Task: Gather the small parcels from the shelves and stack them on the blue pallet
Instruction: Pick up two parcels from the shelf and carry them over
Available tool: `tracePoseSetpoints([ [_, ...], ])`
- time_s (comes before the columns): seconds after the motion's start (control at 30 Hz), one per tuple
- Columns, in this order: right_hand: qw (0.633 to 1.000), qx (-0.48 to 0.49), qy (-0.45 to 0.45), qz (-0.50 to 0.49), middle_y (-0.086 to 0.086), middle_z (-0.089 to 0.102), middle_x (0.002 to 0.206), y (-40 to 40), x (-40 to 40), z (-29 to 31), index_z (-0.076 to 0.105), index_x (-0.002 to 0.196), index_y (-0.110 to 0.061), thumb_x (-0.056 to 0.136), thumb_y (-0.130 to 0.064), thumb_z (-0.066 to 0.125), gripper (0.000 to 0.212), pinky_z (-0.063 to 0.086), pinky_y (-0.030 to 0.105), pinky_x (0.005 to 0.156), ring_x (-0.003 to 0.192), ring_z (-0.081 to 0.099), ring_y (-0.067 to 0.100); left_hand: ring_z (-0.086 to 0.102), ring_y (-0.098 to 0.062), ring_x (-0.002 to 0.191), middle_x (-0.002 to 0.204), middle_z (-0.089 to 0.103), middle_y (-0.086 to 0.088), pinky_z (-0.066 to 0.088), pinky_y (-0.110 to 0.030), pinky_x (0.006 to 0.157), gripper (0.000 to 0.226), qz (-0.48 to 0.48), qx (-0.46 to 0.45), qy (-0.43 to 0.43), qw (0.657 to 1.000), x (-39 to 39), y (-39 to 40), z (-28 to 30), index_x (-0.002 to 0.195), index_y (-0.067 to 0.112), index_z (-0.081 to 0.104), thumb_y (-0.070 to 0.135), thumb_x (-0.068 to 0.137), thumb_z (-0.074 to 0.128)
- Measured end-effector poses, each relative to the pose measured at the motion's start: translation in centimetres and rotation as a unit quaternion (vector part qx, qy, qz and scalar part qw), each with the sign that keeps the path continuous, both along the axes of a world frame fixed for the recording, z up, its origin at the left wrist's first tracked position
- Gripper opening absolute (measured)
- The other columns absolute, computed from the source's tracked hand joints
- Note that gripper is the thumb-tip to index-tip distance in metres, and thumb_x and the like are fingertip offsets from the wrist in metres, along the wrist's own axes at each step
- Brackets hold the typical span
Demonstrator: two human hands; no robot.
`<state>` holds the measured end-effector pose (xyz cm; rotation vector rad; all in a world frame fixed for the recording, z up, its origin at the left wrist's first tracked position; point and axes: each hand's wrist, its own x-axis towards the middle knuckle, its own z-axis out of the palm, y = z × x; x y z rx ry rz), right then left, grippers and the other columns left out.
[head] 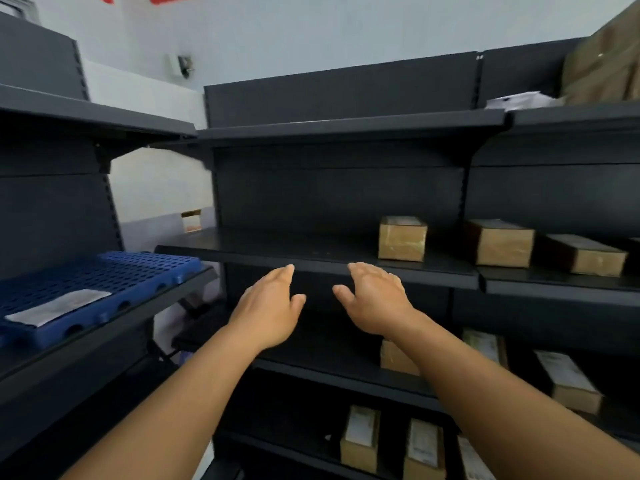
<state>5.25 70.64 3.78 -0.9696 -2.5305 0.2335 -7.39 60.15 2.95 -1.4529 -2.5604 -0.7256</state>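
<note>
A blue perforated pallet lies on the left shelf with a white paper slip on it. Brown taped parcels stand on the middle shelf to the right: one, a second and a third. More parcels sit on the lower shelves, such as one and one. My left hand and my right hand are both raised in front of the middle shelf's edge, palms facing each other, fingers apart, holding nothing. The nearest parcel is up and to the right of my right hand.
Dark metal shelving fills the view, with a second unit at the left. A large wrapped brown bundle and white papers rest on the top right shelf. A pale wall shows behind.
</note>
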Motion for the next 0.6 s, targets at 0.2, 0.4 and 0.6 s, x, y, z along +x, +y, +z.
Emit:
tracePoseSetpoints([
  [0.2, 0.998, 0.013, 0.019, -0.061, 0.003, 0.050, 0.134, 4.5, 4.1, 0.1, 0.044, 0.132, -0.015, 0.096, -0.043, 0.041, 0.046, 0.027, 0.038, 0.107, 0.127, 0.042, 0.021, 0.022, -0.016, 0.145, 0.159, 0.021, 0.002, 0.023, -0.040, 0.118, 0.062, -0.061, -0.007, 0.010, 0.998, 2.9, 5.2, 0.1, 0.151, 0.018, 0.016, 0.035, 0.098, 0.044],
  [0.4, 0.994, 0.020, 0.035, -0.102, 0.003, 0.040, 0.143, 11.4, 7.3, -0.2, 0.037, 0.139, -0.015, 0.096, -0.043, 0.039, 0.051, 0.023, 0.040, 0.111, 0.136, 0.033, 0.023, 0.027, -0.018, 0.143, 0.158, 0.022, 0.002, 0.030, -0.037, 0.113, 0.067, -0.108, -0.002, -0.022, 0.994, 4.5, 12.5, 0.0, 0.152, 0.024, 0.008, 0.038, 0.097, 0.044],
  [0.6, 0.984, -0.003, 0.091, -0.153, 0.006, 0.024, 0.154, 20.3, 9.3, 0.6, 0.027, 0.146, -0.023, 0.092, -0.049, 0.044, 0.062, 0.022, 0.044, 0.112, 0.140, 0.023, 0.029, 0.030, -0.023, 0.141, 0.158, 0.020, -0.002, 0.030, -0.039, 0.112, 0.078, -0.105, 0.045, -0.157, 0.981, 4.9, 22.0, 0.5, 0.152, 0.026, -0.008, 0.049, 0.095, 0.040],
])
